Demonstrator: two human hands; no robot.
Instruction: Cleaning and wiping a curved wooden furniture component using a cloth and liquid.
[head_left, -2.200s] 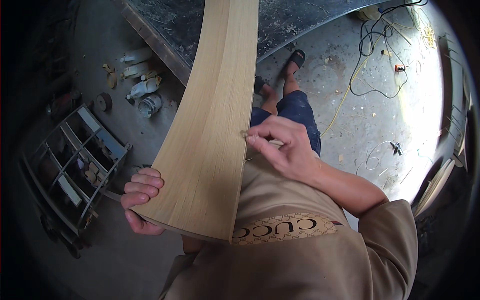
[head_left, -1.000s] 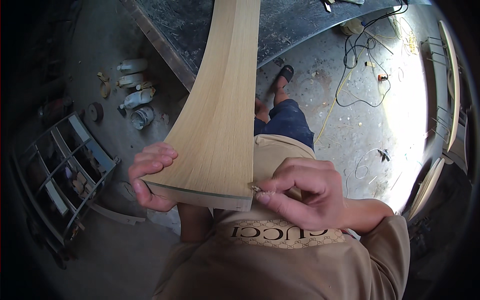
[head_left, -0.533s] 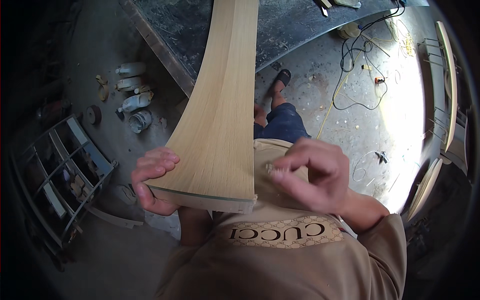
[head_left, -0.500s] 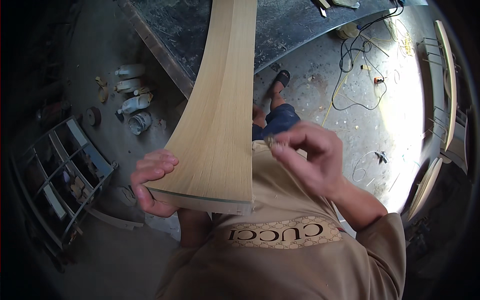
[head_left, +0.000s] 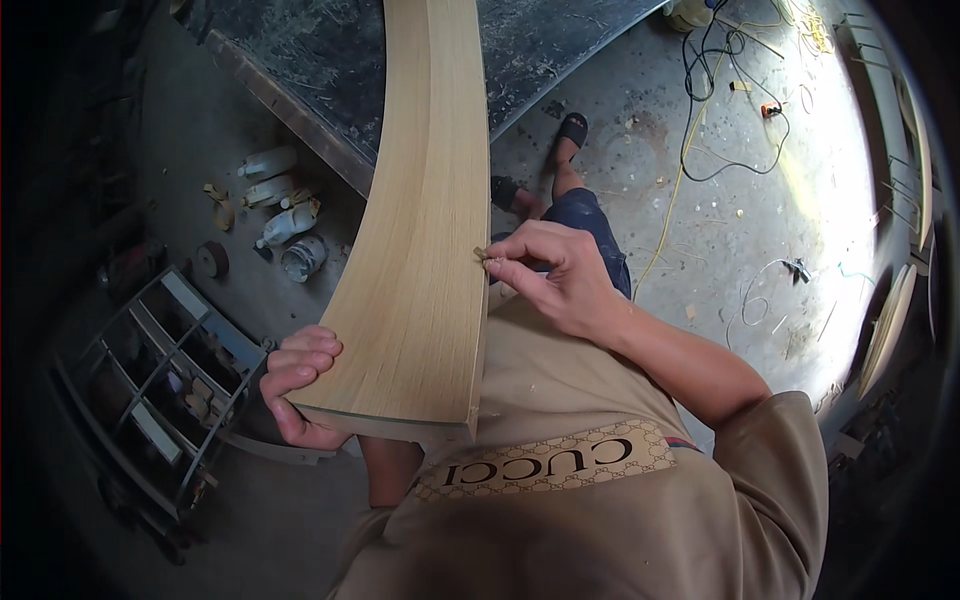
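A long, pale wooden board (head_left: 420,230) runs from the dark workbench (head_left: 300,60) at the top down to my chest. My left hand (head_left: 298,385) grips the board's near left corner, fingers curled over the top face. My right hand (head_left: 555,280) pinches a small scrap of sandpaper (head_left: 481,254) between thumb and fingertips and presses it against the board's right edge, about halfway along the part nearest me. My tan shirt fills the lower middle of the view.
Several plastic bottles and a can (head_left: 285,220) lie on the concrete floor at left, beside a metal rack (head_left: 160,380). Yellow and black cables (head_left: 720,110) trail across the floor at upper right. Curved wooden pieces (head_left: 895,310) lean at the far right.
My right hand slid from the board's near end up along its right edge, away from me, still pinching the sandpaper. My left hand kept its hold on the corner.
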